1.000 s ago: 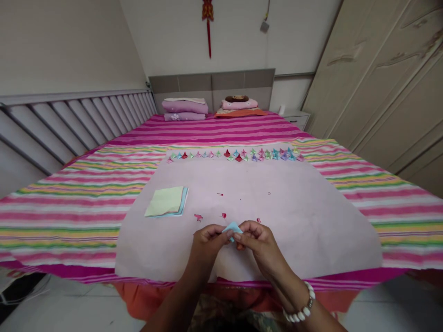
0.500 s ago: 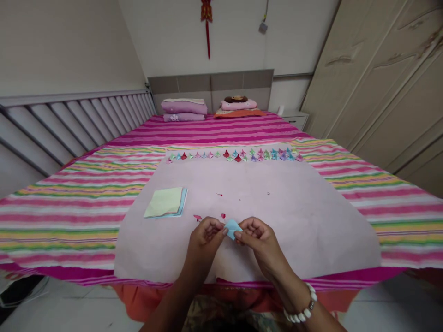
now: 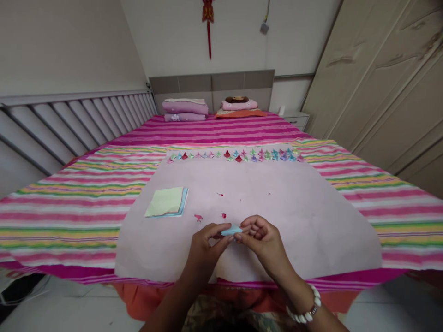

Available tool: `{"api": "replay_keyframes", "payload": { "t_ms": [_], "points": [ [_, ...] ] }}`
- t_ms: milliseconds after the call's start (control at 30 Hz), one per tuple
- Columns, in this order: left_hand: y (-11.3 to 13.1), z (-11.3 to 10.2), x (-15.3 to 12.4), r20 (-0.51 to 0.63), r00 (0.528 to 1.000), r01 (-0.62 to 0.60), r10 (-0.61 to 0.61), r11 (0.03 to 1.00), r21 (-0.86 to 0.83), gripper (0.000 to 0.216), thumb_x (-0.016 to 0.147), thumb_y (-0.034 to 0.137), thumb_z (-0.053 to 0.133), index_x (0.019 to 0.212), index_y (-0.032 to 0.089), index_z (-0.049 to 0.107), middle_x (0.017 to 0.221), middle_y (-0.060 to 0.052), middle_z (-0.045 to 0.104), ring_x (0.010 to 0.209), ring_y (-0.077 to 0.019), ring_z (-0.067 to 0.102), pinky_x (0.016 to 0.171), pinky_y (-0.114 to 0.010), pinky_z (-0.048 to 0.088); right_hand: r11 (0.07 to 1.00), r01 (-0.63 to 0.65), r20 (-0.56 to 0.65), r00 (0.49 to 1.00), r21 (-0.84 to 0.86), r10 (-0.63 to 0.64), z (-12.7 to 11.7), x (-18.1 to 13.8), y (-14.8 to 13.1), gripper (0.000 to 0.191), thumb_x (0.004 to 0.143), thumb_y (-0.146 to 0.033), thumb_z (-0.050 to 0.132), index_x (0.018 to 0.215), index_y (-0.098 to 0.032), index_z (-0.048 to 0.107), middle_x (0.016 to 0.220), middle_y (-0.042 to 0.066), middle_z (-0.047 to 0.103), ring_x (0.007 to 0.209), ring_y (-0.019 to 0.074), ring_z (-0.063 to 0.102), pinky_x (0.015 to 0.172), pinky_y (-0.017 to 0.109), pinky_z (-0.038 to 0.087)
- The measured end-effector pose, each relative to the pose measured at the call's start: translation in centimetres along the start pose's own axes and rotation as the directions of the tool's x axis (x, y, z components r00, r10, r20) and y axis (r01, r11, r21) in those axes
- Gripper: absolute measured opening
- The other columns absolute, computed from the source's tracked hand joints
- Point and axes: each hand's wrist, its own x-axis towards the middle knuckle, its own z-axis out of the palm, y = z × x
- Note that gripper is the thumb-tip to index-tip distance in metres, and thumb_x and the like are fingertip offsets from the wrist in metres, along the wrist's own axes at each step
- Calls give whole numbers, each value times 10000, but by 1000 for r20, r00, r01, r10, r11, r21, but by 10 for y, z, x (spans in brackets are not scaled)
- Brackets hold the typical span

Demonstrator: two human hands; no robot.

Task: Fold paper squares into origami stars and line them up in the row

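Note:
My left hand (image 3: pixel 205 244) and my right hand (image 3: pixel 263 240) meet over the near part of a pale pink sheet (image 3: pixel 311 221) on the bed. Between their fingertips they pinch a small folded light blue paper (image 3: pixel 231 230), which lies nearly flat. My right wrist wears a white bead bracelet (image 3: pixel 306 309). A stack of square papers (image 3: pixel 166 202), pale green on top with blue beneath, lies to the left of my hands. A row of several small folded paper pieces (image 3: pixel 238 155) in many colours runs along the far edge of the sheet.
Tiny red paper scraps (image 3: pixel 198 217) lie just beyond my hands. The bed has a striped cover (image 3: pixel 69 203), with folded bedding (image 3: pixel 185 109) and a pillow (image 3: pixel 239 105) at the headboard. A slatted rail (image 3: pixel 69 124) runs on the left, a wardrobe (image 3: pixel 387 83) on the right.
The blue paper has turned from an upright angled shape to lying nearly flat between my fingertips. My hands have shifted slightly and my right fingers have curled more.

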Motion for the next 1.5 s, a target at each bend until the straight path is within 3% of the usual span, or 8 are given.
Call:
{"api": "replay_keyframes", "payload": {
  "t_ms": [200,400,600,767,933,1200,1333,1500],
  "points": [
    [-2,-2,1,53,993,-109,105,991,75,105,752,212,677,834,228,739,748,-16,654,704,-152,578,676,-264,465,998,25,11,1000,-61,-24,-1,1,0,301,592,-254,837,846,-201,684,670,-3,677,612,150,631,597,280,531],
    [-2,-2,2,83,991,-113,107,991,72,75,779,232,648,811,208,712,828,-33,628,801,-175,583,715,-276,441,995,16,68,998,-98,-10,-4,3,3,251,628,-248,810,860,-212,720,679,-9,656,638,143,603,626,284,502],
    [-3,-2,0,198,978,-85,60,989,121,124,850,252,560,830,195,669,806,-23,627,783,-171,572,728,-282,416,955,146,165,981,-260,-105,-7,6,2,99,714,-278,746,794,-219,742,748,7,617,658,138,531,606,271,425],
    [0,0,-2,249,967,-114,49,961,254,187,897,293,472,827,185,608,817,-31,581,793,-181,539,720,-292,390,955,121,160,984,-271,-79,-8,6,3,117,733,-286,716,665,-194,689,671,-3,583,648,145,511,610,270,389],
    [3,-3,0,322,946,-153,44,934,324,284,898,307,450,649,183,508,675,6,483,673,-158,463,638,-279,334,980,11,153,988,-201,21,-7,4,7,174,709,-316,727,635,-181,646,622,-17,563,613,134,482,600,263,365],
    [-4,-8,6,322,945,45,-57,998,45,292,839,352,551,619,162,575,619,25,486,623,-127,454,604,-248,328,980,-178,177,965,-89,191,-8,9,7,213,642,-338,768,598,-169,646,552,-21,576,535,108,443,543,247,331],
    [-9,-5,11,308,949,84,-75,996,-15,301,818,368,566,609,157,611,608,23,493,615,-126,453,594,-251,318,958,-286,128,951,11,282,-8,14,8,231,566,-292,808,527,-169,617,490,-35,549,481,86,401,499,236,283],
    [-20,6,21,292,934,242,-208,967,-84,329,772,407,576,557,158,584,557,15,517,582,-130,448,592,-262,323,938,-333,63,942,98,328,-10,24,15,224,505,-248,817,496,-165,610,448,-36,539,451,81,407,477,231,285]
  ]
}}
